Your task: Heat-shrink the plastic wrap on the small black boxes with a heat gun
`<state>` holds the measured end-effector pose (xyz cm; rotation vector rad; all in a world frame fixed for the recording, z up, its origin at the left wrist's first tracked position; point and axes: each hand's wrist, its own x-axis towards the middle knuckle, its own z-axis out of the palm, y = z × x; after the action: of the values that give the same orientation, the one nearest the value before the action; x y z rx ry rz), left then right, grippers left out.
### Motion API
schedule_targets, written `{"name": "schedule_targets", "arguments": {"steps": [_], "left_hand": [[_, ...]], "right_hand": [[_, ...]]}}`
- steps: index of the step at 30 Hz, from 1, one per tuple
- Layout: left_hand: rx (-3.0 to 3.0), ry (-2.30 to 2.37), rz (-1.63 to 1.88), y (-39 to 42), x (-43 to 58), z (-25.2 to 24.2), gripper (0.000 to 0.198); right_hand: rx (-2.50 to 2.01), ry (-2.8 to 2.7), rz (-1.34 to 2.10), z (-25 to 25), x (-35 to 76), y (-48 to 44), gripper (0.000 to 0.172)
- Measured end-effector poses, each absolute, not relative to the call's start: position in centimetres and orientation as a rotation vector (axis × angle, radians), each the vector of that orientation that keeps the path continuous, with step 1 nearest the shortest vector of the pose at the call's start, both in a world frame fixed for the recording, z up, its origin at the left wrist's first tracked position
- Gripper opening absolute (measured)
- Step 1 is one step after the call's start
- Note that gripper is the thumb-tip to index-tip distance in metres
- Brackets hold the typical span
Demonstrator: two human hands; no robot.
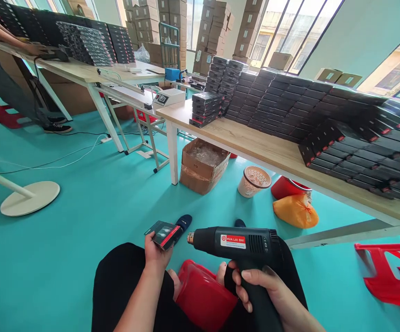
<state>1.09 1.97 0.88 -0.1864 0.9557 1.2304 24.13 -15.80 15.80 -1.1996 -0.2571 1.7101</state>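
My left hand [155,252] holds a small black box with a red stripe [163,234] above my lap. My right hand [265,290] grips the handle of a black heat gun [241,242], whose metal nozzle points left at the box, a few centimetres from it. I sit on a red stool [202,295], legs in black trousers, with my dark shoe [184,222] on the teal floor.
A wooden table [262,147] on the right carries many stacked black boxes [290,103]. Under it lie a cardboard box [203,166], a bin [253,180], an orange bag [295,210]. A red stool [390,272] lies at right. Another person [2,69] works at the far-left table. A white stand base [30,197] sits left.
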Motion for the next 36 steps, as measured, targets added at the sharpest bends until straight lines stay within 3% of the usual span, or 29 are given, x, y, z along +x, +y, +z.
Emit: {"name": "schedule_targets", "arguments": {"steps": [16,25,36], "left_hand": [[-0.13,0.861,1.165,1.7,1.0,1.2,0.048],[-0.01,0.916,1.102,1.6,1.6,1.1,0.019],[0.228,0.978,0.866,0.8,3.1,0.3,0.013]], "right_hand": [[-1.262,-0.411,1.737,17.0,26.3,-16.8,0.035],[-1.385,-0.555,1.795,16.6,25.9,-17.4,0.029],[-1.333,-0.47,1.739,17.5,25.9,-15.2,0.035]]}}
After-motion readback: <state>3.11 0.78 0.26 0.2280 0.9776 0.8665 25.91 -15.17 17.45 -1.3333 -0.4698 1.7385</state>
